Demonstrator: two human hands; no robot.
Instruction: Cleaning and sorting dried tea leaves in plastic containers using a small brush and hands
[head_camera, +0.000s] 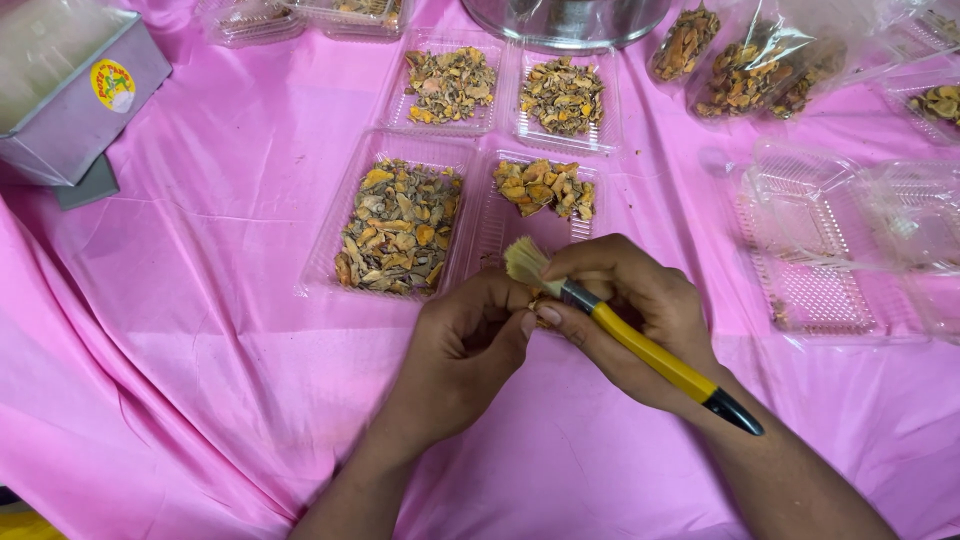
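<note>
Two hands (560, 330) — bristly yellow-handled brush (620, 330).

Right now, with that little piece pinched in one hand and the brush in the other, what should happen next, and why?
Probably a short brush stroke across the small piece. The left hand pinches it at the fingertips, and the right hand holds the yellow-handled brush with its bristles just above the piece. The tray straight ahead is only partly filled, so the piece could likely go there afterwards.

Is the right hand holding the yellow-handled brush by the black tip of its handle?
No, the right hand grips the yellow-handled brush up near the bristles, and the black tip sticks out free past the wrist.
</note>
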